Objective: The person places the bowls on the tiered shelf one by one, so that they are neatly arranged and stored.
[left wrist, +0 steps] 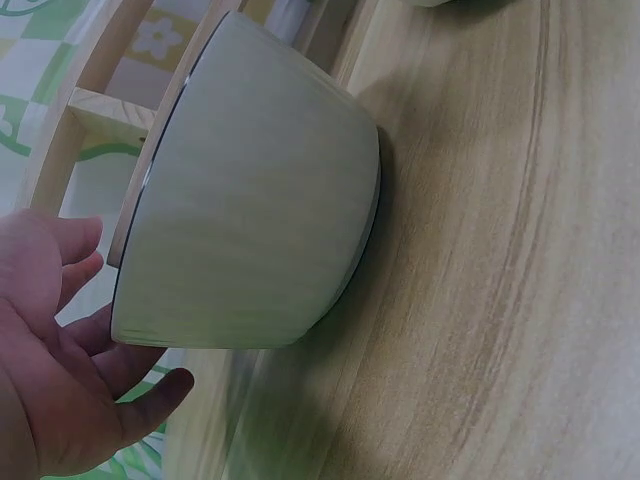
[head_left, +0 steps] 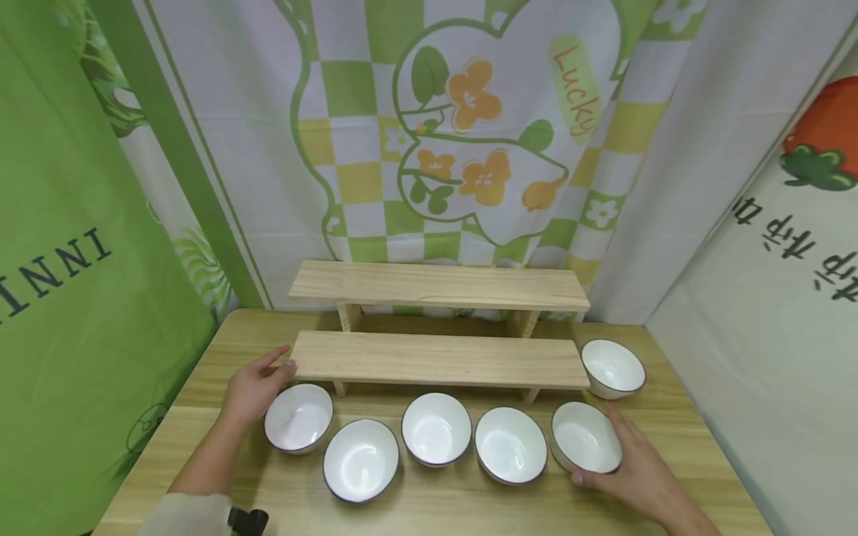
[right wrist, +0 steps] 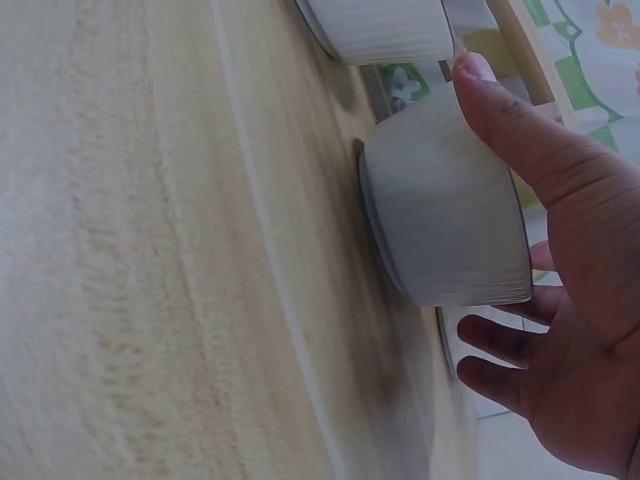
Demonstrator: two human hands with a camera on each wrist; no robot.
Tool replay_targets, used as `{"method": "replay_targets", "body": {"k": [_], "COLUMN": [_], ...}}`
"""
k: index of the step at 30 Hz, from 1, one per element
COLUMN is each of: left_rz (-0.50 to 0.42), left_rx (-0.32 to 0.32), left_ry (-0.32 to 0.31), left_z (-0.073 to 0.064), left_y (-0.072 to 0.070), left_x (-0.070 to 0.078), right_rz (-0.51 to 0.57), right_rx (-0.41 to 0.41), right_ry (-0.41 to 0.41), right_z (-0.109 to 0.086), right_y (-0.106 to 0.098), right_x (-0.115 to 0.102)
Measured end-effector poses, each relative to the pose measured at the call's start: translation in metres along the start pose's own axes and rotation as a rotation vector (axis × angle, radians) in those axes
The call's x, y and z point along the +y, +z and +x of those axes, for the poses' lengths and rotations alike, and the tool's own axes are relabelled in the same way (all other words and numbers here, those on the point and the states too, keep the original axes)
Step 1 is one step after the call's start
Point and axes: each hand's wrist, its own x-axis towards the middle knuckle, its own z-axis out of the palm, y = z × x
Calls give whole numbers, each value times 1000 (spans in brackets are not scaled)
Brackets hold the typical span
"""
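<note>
Several white bowls with dark rims stand on the table in front of a two-tier wooden shelf [head_left: 439, 359]. My right hand [head_left: 633, 465] holds the rightmost bowl of the front row [head_left: 586, 438], thumb on its near side and fingers around the far side. In the right wrist view that bowl [right wrist: 445, 205] sits between thumb and index finger; the other fingers are spread. My left hand [head_left: 255, 391] is beside the lower shelf's left end, just behind the leftmost bowl [head_left: 299, 418]. In the left wrist view its fingers are loosely bent near that bowl's rim [left wrist: 240, 190], gripping nothing.
Three more bowls stand between the hands: one at centre left [head_left: 360, 460], one in the middle [head_left: 437, 429] and one at centre right [head_left: 512, 445]. Another bowl [head_left: 612, 368] is at the shelf's right end. Printed curtains [head_left: 469, 149] hang behind and beside the table [head_left: 402, 514].
</note>
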Motion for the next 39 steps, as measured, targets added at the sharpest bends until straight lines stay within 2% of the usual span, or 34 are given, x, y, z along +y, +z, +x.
{"method": "replay_targets", "body": {"k": [8, 16, 25, 39], "left_rz": [-35, -42, -29, -56], "left_rx": [-10, -21, -25, -20], "left_ry": [16, 24, 23, 9], "left_z": [3, -5, 6, 4], "left_y": [1, 0, 5, 5], "left_x": [1, 12, -1, 0], "right_rz": [-6, 3, -22, -16], "right_rx": [-9, 2, 27, 65], "right_ry": [24, 34, 83, 106], "right_z": [-2, -2, -3, -5], "right_y": [6, 9, 10, 2], "right_x": [7, 7, 6, 3]}}
